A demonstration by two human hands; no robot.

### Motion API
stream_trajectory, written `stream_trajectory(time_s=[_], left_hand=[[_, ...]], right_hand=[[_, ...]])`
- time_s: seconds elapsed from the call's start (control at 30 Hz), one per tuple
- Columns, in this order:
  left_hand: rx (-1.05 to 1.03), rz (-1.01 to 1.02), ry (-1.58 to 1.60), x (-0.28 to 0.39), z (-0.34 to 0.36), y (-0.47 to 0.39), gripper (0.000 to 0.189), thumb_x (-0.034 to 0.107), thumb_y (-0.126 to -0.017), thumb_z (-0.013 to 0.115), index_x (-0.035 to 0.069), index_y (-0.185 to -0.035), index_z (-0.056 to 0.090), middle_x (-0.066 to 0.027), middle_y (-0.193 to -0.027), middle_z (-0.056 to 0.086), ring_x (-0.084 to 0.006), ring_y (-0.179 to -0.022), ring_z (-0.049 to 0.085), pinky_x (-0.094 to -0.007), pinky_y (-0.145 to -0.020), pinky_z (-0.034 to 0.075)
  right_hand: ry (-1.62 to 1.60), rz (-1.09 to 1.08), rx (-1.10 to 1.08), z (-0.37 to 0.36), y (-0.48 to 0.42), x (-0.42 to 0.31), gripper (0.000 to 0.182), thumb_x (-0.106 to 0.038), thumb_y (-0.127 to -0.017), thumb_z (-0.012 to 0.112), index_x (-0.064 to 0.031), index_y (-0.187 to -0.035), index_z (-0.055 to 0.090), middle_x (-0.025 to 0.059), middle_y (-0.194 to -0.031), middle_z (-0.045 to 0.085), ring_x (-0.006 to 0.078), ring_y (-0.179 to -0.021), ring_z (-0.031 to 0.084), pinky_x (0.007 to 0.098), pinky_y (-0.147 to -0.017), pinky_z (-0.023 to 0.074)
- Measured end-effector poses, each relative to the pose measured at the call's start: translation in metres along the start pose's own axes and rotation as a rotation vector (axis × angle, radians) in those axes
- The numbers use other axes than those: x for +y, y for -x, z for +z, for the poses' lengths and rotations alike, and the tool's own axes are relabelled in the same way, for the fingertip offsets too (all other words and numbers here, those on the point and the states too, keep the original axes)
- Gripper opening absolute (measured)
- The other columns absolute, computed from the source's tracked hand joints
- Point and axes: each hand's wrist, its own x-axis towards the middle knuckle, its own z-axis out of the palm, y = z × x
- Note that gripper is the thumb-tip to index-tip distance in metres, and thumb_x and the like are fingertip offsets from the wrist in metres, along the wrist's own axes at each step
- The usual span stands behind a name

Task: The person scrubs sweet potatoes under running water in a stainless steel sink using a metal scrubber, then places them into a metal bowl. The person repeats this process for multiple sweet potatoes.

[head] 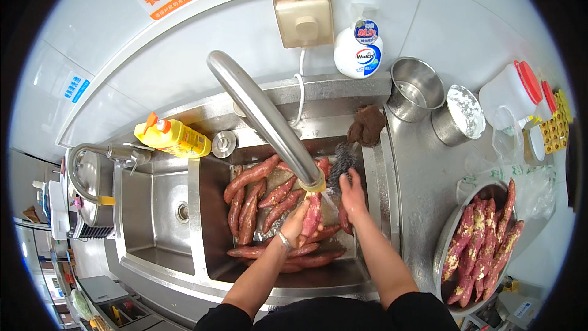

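My left hand (296, 225) grips a red-skinned sweet potato (312, 214) upright beneath the outlet of the curved steel tap (262, 115). Water runs from the outlet beside it. To the right of that potato, my right hand (353, 195) has its fingers on a dark grey wire scourer (341, 163); its palm side is partly hidden. Below my right hand, another sweet potato (344, 218) leans near the basin's right wall. Several more sweet potatoes (248, 218) lie in the wet steel basin (218, 257), to the left of and below my hands.
A brown cloth (367, 125) lies on the basin's back right corner. On the right counter, a metal bowl (438, 257) holds several patchily peeled sweet potatoes (482, 248), near two steel pots (415, 87). A yellow detergent bottle (174, 138) stands behind the left basin (158, 220).
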Motion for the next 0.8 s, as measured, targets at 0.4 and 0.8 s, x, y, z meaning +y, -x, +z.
stream_trajectory(time_s=[0.4, 0.8], left_hand=[[-0.152, 0.013, 0.144, 0.025, 0.030, -0.063, 0.021, 0.028, -0.085, 0.055, 0.008, -0.090, 0.055, -0.0086, -0.077, 0.060, -0.0205, -0.063, 0.057, -0.0335, -0.055, 0.050], [-0.171, 0.206, -0.290, 0.042, 0.104, -0.046, 0.018, 0.016, -0.090, 0.047, 0.007, -0.106, 0.051, -0.0066, -0.088, 0.061, -0.0166, -0.075, 0.061, -0.0315, -0.064, 0.052]], right_hand=[[-0.072, -0.003, -0.285, -0.022, 0.099, -0.052, 0.039, -0.024, -0.078, 0.063, -0.0008, -0.108, 0.052, 0.0091, -0.080, 0.060, 0.0152, -0.073, 0.056, 0.0314, -0.067, 0.0460], [0.059, -0.266, 0.121, -0.177, 0.225, -0.087, 0.047, -0.017, -0.079, 0.065, -0.0006, -0.119, 0.046, 0.0103, -0.103, 0.055, 0.0149, -0.089, 0.055, 0.0270, -0.077, 0.0448]])
